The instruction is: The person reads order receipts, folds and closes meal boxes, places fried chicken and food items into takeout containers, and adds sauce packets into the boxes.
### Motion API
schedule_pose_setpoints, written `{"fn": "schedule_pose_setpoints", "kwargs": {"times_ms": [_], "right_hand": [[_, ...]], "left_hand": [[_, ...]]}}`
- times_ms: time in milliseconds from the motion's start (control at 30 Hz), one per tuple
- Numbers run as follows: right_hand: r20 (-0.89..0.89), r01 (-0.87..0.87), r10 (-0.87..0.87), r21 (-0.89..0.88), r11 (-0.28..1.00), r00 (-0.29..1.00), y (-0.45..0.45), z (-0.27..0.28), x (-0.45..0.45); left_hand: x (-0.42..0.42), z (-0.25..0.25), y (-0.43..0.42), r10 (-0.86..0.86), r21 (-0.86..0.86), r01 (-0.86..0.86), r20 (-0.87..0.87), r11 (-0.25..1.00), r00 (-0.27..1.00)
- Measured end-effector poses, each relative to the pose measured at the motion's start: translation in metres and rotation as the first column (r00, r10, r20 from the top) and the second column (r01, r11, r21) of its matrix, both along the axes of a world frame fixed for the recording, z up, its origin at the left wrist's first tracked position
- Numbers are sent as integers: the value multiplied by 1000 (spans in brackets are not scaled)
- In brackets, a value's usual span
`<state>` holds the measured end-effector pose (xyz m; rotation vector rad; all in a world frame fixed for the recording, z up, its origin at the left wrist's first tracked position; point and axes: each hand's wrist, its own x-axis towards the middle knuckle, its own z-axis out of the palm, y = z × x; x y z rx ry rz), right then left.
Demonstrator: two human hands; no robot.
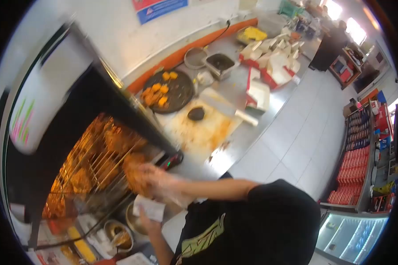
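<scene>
My right hand (158,177), in a clear plastic glove, is closed around a browned piece of roast chicken (135,171) at the front of a glass-sided cabinet (132,110). Browned pieces of meat (80,180) lie on the wire racks (102,165) inside. Lower down, my left hand (149,224) grips a white paper bag (150,209) just below the chicken. The bag's opening and contents cannot be made out. A metal bowl (130,216) is partly hidden behind the bag.
On the steel counter (269,106) lie a stained cutting board (207,128), a cleaver (234,110), a dark round pan (181,90) with orange pieces, and several open red-and-white boxes (276,70). Another bowl (119,234) sits below the cabinet. A person (329,42) stands far back.
</scene>
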<state>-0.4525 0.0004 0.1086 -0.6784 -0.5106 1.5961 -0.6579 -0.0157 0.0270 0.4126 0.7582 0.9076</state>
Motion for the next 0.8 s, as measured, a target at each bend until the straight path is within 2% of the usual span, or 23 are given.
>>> {"fn": "schedule_pose_setpoints", "kwargs": {"times_ms": [33,67,100,133,167,200,233,300,333,367,400,433,467,500,567,600,700,800], "right_hand": [[4,-65,65,124,990,998,-7,-19,14],[-356,-263,238,-22,965,903,-14,-39,24],[-688,-485,310,-70,872,656,-21,-55,32],[-678,-473,315,-56,879,665,-27,-68,47],[-717,-444,327,27,895,615,-37,-80,65],[-754,-402,335,103,910,565,-45,-89,87],[-749,-370,315,101,924,583,-47,-98,112],[-519,-493,342,-185,850,783,-50,-115,156],[-260,-359,324,-102,928,910,-47,-123,178],[-245,-339,308,-95,936,919,-42,-123,197],[273,-157,162,-41,987,948,-37,-123,216],[703,-16,-50,87,996,709,-36,-123,230],[954,156,-287,271,950,91,-44,-108,235],[952,169,-294,277,946,85,-43,-122,240],[871,-145,-346,315,938,-348,-38,-171,250],[798,-195,-412,363,911,-440,-40,-184,253],[797,-184,-332,276,943,-505,-38,-189,248],[766,-188,-376,327,926,-521,-43,-191,249]], "left_hand": [[13,-6,6,89,-69,-85,57,994,994],[34,11,10,119,-26,-120,-32,992,992],[46,16,7,107,-23,-109,-48,994,993],[65,14,6,74,92,-53,-241,994,968],[83,12,5,56,194,30,-425,981,904],[93,11,0,-8,123,59,-383,991,924],[104,8,-6,-77,46,98,-335,994,939],[131,-1,-16,-80,39,101,-361,994,929],[142,-8,-20,-117,49,142,-336,989,935],[155,-7,-22,-152,59,179,-317,982,936],[170,-7,-22,-169,70,200,-311,977,935],[183,-7,-23,-208,59,235,-293,970,933],[194,-3,-26,-246,46,268,-277,962,929],[204,2,-26,-257,53,282,-277,958,926],[223,13,-25,-328,-6,336,-225,942,917],[229,14,-24,-330,-1,339,-241,941,913],[234,22,-23,-365,56,396,-289,916,885],[223,7,-16,-407,55,432,-246,900,879]]}}
